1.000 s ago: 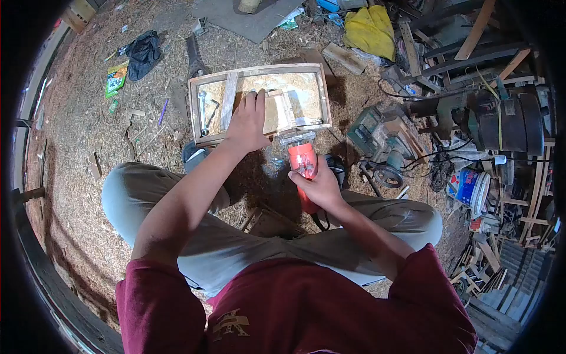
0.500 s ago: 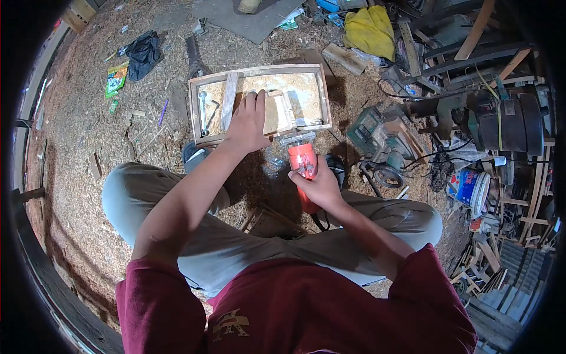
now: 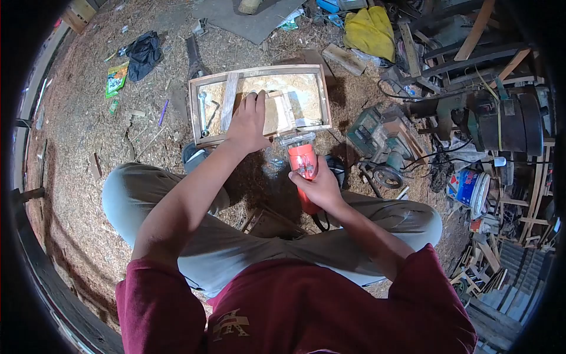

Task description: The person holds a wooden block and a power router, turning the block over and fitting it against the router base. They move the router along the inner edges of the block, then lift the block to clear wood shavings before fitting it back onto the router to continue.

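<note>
My right hand point(image 3: 321, 187) is wrapped round the body of an orange-red trim router point(image 3: 302, 156). The router's clear base lies against the near right edge of a shallow wooden frame box point(image 3: 323, 88). My left hand point(image 3: 249, 123) lies with fingers stretched forward over the box, by a small wooden piece point(image 3: 275, 113); its fingertips hide part of what they touch. Beside it a grey wooden slat point(image 3: 230, 97) crosses the box. A metal wrench point(image 3: 204, 109) and a thin bent tool lie at the box's left end. Pale sawdust covers much of the inside.
Wood shavings cover the ground. To the right stand a green machine point(image 3: 377, 138) with a handwheel, cables, and a paint bucket point(image 3: 471, 187). A yellow cloth point(image 3: 370, 32) and wood offcut point(image 3: 344, 59) lie beyond the box. A black bag point(image 3: 143, 56) lies far left.
</note>
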Demonstrator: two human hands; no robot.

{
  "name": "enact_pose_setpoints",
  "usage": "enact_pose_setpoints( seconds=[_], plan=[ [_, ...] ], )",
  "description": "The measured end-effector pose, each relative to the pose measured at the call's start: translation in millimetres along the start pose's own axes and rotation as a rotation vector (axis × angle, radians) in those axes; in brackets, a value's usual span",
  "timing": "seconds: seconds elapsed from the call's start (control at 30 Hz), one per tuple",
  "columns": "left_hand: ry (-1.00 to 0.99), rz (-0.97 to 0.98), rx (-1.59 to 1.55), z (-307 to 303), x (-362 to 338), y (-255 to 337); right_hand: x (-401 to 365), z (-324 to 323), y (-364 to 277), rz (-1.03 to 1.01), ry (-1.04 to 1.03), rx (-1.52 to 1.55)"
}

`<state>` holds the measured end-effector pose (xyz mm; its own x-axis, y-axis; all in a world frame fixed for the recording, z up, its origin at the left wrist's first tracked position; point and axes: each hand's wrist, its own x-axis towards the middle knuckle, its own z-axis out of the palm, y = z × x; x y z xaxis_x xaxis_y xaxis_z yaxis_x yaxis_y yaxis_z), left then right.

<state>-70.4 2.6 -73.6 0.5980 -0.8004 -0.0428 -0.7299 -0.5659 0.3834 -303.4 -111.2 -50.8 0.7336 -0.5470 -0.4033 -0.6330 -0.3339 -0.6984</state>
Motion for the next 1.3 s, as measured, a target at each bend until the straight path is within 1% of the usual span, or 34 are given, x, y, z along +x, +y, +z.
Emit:
enact_pose_setpoints(
  seconds=[0.27,0.37,0.5,0.63,0.87,1.1,1.2,1.3],
  plan=[
    [-0.011,-0.005,-0.001,-1,-1,1,2,3,5,-0.009,-0.004,0.037],
    [-0.01,-0.002,-0.035,-1,0,-1,2,12,19,-0.041,0.026,0.184],
    [-0.009,0.007,-0.05,-4,0,0,0,12,16,-0.034,0.045,0.2],
    [-0.009,0.003,-0.043,-2,0,0,-1,8,12,-0.064,0.058,0.19],
    [-0.004,-0.01,-0.025,-3,0,1,-1,10,12,-0.033,0.014,0.178],
    [0.009,-0.007,-0.043,-2,0,0,-2,6,6,-0.02,0.022,0.134],
    [-0.008,-0.001,-0.088,-5,0,1,-1,7,9,-0.028,0.024,0.131],
    [-0.028,-0.016,-0.066,-5,0,2,1,7,11,-0.025,0.022,0.112]
  ],
)
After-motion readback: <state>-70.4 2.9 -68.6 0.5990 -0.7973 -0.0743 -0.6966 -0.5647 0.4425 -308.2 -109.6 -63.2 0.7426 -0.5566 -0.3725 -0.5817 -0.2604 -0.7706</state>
